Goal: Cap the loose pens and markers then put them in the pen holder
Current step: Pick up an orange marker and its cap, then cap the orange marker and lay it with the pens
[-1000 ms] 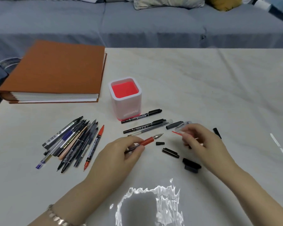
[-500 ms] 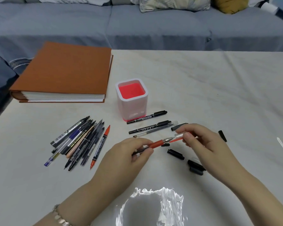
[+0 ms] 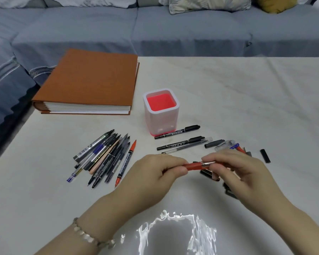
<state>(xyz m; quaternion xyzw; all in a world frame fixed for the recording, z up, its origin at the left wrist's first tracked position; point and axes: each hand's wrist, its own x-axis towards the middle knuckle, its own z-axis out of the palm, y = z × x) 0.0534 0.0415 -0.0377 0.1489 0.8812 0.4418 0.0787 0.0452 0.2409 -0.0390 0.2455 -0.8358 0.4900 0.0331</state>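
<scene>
The left hand [image 3: 160, 172] is pinching the rear of a red pen [image 3: 195, 166] between thumb and curled fingers, holding it level above the table [image 3: 247, 100]. The right hand [image 3: 234, 172] is closing its fingertips [image 3: 207, 160] around the pen's metal tip end; whether a cap is sitting between them I cannot tell. Black caps are lying under and beside this hand, too hidden to count; one lone black cap [image 3: 265, 156] is lying at 3 o'clock from the hands.

At 12 o'clock from the hands, three capped pens are lying nearly parallel: an upper black marker [image 3: 177, 132], a second black marker [image 3: 180, 143] and a clear pen [image 3: 187, 147] touching it. At 1 o'clock a dark cap [image 3: 214, 143] and a clear cap [image 3: 225, 145] are resting side by side.

The pen holder [image 3: 161, 112], white with a red interior, is standing upright at 12 o'clock beyond the markers, nothing showing inside.

At 9 o'clock a pile of uncapped pens [image 3: 103, 157] is fanning out, roughly a dozen, one red marker [image 3: 126, 162] at its edge. A brown album [image 3: 92, 80] is lying at 11 o'clock.
</scene>
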